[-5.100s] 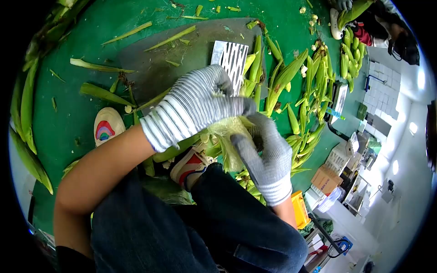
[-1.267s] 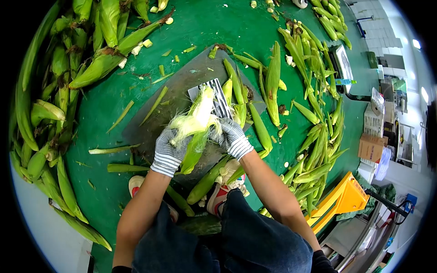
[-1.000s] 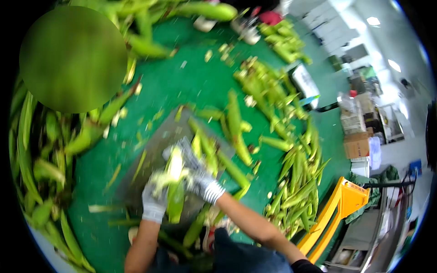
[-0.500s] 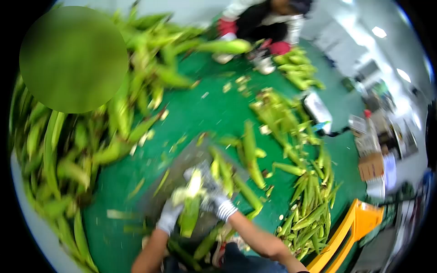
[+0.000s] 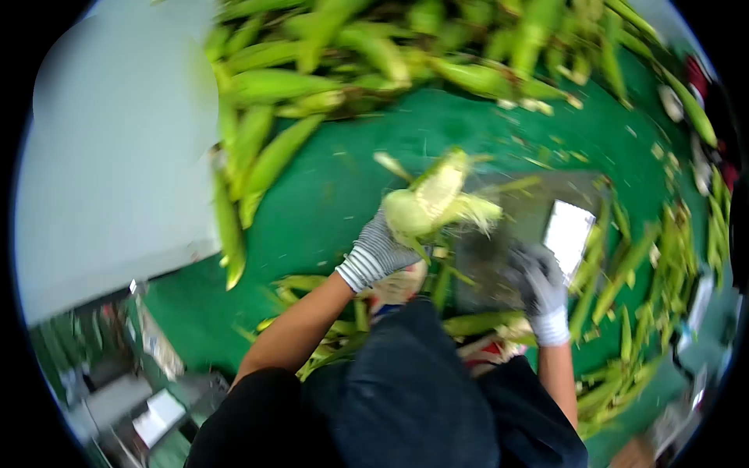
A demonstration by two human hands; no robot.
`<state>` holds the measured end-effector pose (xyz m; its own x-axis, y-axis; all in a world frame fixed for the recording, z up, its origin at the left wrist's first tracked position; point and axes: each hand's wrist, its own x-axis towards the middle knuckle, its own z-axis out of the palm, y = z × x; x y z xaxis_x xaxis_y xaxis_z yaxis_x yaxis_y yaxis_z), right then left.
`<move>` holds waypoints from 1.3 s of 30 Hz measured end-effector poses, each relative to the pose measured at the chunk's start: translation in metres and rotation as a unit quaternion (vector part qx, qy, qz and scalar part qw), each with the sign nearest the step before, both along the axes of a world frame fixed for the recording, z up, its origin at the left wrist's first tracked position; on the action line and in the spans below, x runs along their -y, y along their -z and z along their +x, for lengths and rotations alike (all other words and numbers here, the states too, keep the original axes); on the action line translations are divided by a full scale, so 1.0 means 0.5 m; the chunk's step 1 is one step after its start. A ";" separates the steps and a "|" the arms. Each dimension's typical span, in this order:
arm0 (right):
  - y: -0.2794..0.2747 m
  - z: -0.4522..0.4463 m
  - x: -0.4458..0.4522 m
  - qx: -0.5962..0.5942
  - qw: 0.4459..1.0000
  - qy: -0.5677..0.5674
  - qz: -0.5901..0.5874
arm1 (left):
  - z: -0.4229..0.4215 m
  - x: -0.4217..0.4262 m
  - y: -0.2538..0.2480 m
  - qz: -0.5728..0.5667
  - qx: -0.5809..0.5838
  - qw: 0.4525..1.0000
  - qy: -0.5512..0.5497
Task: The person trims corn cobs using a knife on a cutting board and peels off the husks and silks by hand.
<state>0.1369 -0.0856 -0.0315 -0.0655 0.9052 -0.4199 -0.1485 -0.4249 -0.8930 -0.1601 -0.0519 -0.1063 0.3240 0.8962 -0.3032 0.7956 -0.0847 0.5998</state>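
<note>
My left hand (image 5: 384, 248), in a grey-striped white glove, is closed around a peeled-back corn husk (image 5: 437, 199). Pale inner leaves and silk spread from it; whether a cob remains inside I cannot tell. At the right of the grey board (image 5: 488, 285), my gloved right hand (image 5: 540, 287) is blurred and closed. A bright white, straight-edged rectangle that looks like the blade of a cleaver (image 5: 569, 234) extends beyond its fingers; the handle is hidden. The husk hangs over the board's left edge, apart from my right hand.
A large heap of unhusked corn (image 5: 312, 86) lies along the far side. Stripped husks (image 5: 612, 386) are piled at the right. Scraps litter the green floor (image 5: 328, 187). A pale wall or panel (image 5: 117, 171) stands at left. Another person's shoe (image 5: 671, 103) shows at far right.
My hands, together over the board before, are now apart. The left has carried the husk leftward; the right is at the board's right side. My view has turned left.
</note>
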 end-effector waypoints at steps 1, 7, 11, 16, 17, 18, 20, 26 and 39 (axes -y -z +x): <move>0.008 -0.006 0.015 -0.003 1.000 -0.001 -0.023 | -0.095 0.024 -0.003 0.047 -0.021 0.998 -0.043; 0.026 -0.019 0.091 0.063 0.988 -0.082 -0.113 | -0.574 0.318 0.118 0.001 -0.042 0.901 -0.432; 0.010 -0.048 0.099 0.072 0.980 -0.089 -0.164 | -0.730 0.501 0.213 -0.124 -0.085 0.825 -0.545; -0.015 -0.043 0.110 0.133 0.969 -0.141 -0.156 | -0.717 0.482 0.050 -0.283 -0.270 0.824 -0.410; -0.032 -0.046 0.102 0.195 0.953 -0.166 -0.162 | -0.751 0.463 -0.003 -0.358 -0.272 0.827 -0.338; -0.030 -0.046 0.100 0.201 0.953 -0.166 -0.156 | -0.809 0.453 -0.039 -0.430 -0.272 0.820 -0.262; -0.031 -0.026 0.111 0.213 0.950 -0.170 -0.154 | -0.909 0.390 -0.072 -0.472 -0.386 0.780 -0.139; 0.054 0.055 0.118 0.357 0.909 -0.187 -0.103 | -0.801 0.115 0.003 -0.083 -0.357 0.826 -0.427; 0.177 0.195 0.186 0.597 0.769 -0.128 -0.189 | -0.555 0.006 -0.147 0.064 0.384 0.790 -0.474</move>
<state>0.2344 -0.1787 -0.1199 0.4151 0.7258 -0.5485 0.8132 -0.5663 -0.1339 -0.4376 -0.0547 -0.0326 -0.4671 0.8533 -0.2317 -0.0569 0.2325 0.9709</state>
